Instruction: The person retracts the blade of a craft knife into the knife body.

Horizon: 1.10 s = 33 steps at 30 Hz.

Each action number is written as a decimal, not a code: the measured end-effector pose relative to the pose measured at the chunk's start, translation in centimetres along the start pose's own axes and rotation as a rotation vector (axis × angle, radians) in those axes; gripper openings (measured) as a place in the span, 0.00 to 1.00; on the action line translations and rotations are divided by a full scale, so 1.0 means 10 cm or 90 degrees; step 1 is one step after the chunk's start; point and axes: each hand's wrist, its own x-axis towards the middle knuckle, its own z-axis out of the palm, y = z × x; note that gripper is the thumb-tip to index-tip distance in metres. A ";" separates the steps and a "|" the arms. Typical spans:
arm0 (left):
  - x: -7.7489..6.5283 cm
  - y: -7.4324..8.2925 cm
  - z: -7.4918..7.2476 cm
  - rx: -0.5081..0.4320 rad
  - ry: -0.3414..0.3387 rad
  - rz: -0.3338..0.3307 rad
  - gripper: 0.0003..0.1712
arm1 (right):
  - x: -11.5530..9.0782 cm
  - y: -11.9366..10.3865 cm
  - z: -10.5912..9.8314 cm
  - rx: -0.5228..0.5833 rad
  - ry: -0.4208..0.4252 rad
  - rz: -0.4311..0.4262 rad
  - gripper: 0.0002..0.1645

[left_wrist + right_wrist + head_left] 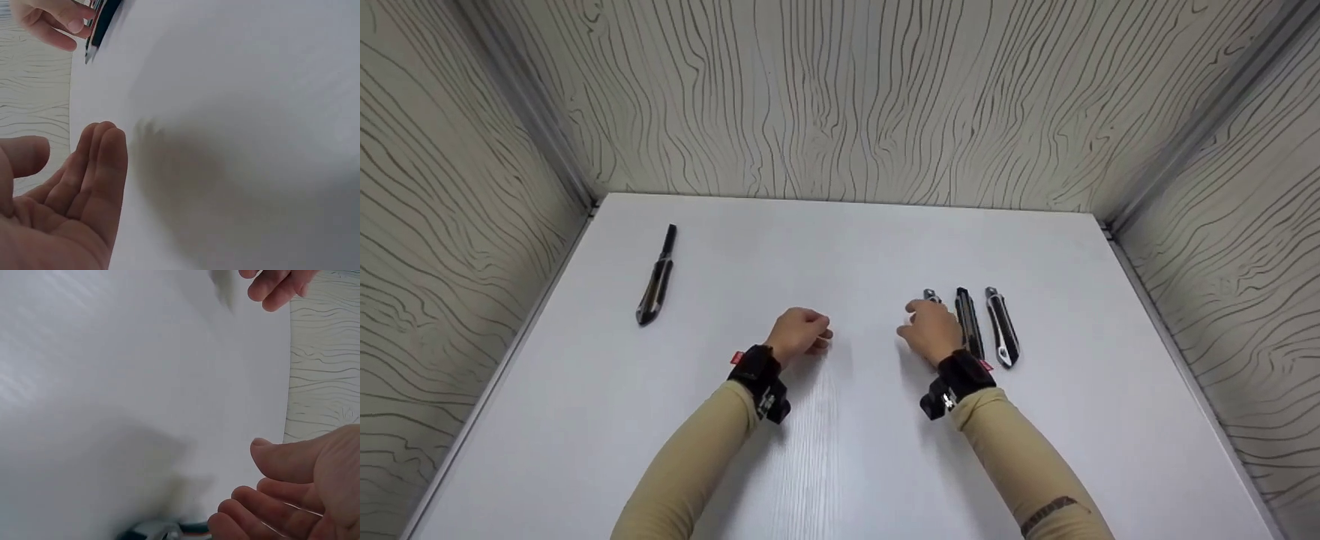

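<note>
My left hand (799, 332) hovers over the middle of the white table, holding nothing. In the left wrist view its fingers (107, 174) are slightly bent and the thumb stands apart. To the right, my right hand (932, 332) is above a utility knife (931, 295) and hides most of it; the right wrist view shows a bare palm and loosely bent fingers (275, 512). Just beside that hand lies a second utility knife (970, 322), partly covered at its lower end by the wrist. A third utility knife (1003, 330) lies further right.
Far to the left, another utility knife (658, 281) lies with its dark front part extended toward the back. Wood-grain panels (840, 105) enclose the white table (840, 240) at the back and both sides. Each wrist wears a black camera strap.
</note>
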 end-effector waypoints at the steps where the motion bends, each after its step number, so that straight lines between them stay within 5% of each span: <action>1: 0.00 0.00 -0.06 0.010 0.007 -0.007 0.21 | 0.02 -0.05 0.02 0.001 -0.005 -0.004 0.24; 13: 0.05 -0.14 -1.02 0.177 0.140 -0.069 0.21 | 0.14 -0.66 0.31 0.012 -0.095 -0.046 0.27; 23: -0.05 -0.32 -1.78 0.377 0.319 -0.096 0.19 | 0.07 -1.05 0.55 0.025 -0.137 -0.094 0.28; 27: -0.12 -0.42 -1.97 0.393 0.373 -0.131 0.12 | 0.05 -1.17 0.62 0.025 -0.144 -0.114 0.29; 33: -0.19 -0.54 -2.17 0.370 0.373 -0.198 0.08 | 0.07 -1.29 0.68 0.022 -0.137 -0.131 0.30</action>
